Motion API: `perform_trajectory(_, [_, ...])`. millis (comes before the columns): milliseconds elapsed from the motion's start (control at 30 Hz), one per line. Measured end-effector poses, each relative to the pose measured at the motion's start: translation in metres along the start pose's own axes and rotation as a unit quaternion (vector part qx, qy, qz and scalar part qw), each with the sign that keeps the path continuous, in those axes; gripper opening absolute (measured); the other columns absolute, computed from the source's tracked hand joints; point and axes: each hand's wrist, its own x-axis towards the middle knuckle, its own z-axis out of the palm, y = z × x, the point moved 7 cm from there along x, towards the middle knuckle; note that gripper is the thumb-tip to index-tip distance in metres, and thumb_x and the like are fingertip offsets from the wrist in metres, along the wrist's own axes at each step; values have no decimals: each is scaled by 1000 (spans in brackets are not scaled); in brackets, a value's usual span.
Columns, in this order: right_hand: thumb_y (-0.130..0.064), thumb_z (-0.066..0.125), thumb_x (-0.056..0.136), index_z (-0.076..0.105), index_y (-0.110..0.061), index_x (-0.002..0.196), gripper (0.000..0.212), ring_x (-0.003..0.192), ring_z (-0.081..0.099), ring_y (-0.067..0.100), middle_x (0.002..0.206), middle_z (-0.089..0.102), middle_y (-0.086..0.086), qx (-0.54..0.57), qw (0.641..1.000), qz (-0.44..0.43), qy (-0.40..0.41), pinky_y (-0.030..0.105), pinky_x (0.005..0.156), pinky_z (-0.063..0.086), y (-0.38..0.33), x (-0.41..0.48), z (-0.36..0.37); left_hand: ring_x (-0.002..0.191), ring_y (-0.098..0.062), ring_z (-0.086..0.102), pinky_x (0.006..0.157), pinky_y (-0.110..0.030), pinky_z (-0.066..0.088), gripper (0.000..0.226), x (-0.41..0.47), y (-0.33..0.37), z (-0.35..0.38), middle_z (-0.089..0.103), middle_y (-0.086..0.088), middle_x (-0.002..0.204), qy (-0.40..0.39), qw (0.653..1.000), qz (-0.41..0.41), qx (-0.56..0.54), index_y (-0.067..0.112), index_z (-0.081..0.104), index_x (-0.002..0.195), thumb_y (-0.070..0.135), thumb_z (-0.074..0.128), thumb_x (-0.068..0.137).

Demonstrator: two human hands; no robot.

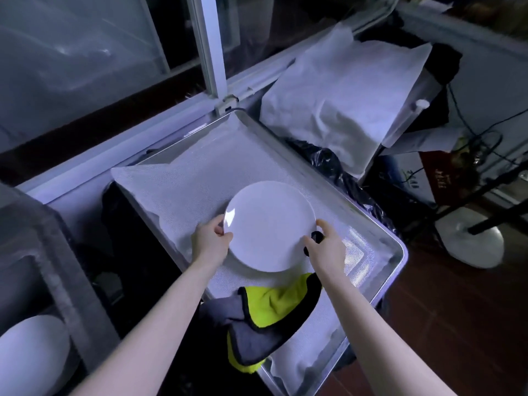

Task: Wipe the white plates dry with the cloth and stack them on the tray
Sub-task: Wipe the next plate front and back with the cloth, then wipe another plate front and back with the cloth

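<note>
- The white plate is face up near the middle of the view, over the near half of the metal tray.
- A pale edge shows under the plate's rim at 7 o'clock. I cannot tell whether that is another plate or a shadow, nor whether the plate rests on the tray or is held just above it.
- The left hand grasps the plate at its 9 o'clock edge, thumb over the rim and fingers curled beneath.
- The right hand grasps the rim at about 4 o'clock, thumb on the upper face (two dark spots by the fingertips are too small to make out).
- The cloth is yellow-green on one side and grey on the other. It lies crumpled at the plate's 6 o'clock, on the tray's near edge between the forearms, and neither hand holds it.
- A white mesh liner covers the tray floor and overhangs the rim at 10 o'clock.
- At the tray's 1 o'clock sits a bundle of white fabric, with crumpled black plastic between the bundle and the tray's right rim.
- At 12 o'clock a pale window post rises behind the tray's far corner.
- At 3 o'clock a round white base stands on the reddish-brown floor.
- At 8 o'clock a rounded white shape lies inside a grey bin. I cannot tell what it is.
</note>
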Motion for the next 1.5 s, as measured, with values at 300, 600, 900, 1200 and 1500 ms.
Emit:
perform_trajectory(300, [-13,60,80,53,-17,85,9,74,41,29,84,56,16,-41,999,9,-33,33,63,34,17,5,15,89,-38,60,83,-41,52,21,4,-10,12,62,-22,95,9,999,-3,39,14,71,96,-1,62,85])
perform_trajectory(600, [-18,62,84,52,-25,91,14,78,43,29,86,52,13,-40,999,-6,-34,31,67,33,18,6,19,82,-27,53,87,-37,51,42,-1,-9,12,52,-16,102,34,997,27,65,20,71,120,-2,60,87])
perform_trajectory(900, [-30,58,94,48,-29,141,48,96,58,25,122,45,6,-62,996,-45,54,28,73,33,-21,-32,21,96,-27,62,98,-40,49,39,-24,-12,-30,59,2,88,39,998,46,8,17,67,130,9,67,92])
perform_trajectory(1200, [-19,70,87,73,-20,105,18,84,56,6,93,53,-8,40,928,-354,-108,11,77,38,-171,-192,116,81,-14,67,77,-19,51,22,-101,-96,-166,70,0,85,158,982,57,-89,22,74,111,7,65,96])
perform_trajectory(1500, [-19,70,88,72,-15,106,19,87,63,23,96,57,1,-72,854,-418,-300,32,79,48,-215,-321,280,90,-12,70,68,-7,43,26,-194,-301,-300,75,5,94,285,938,-153,-127,31,71,104,9,61,97])
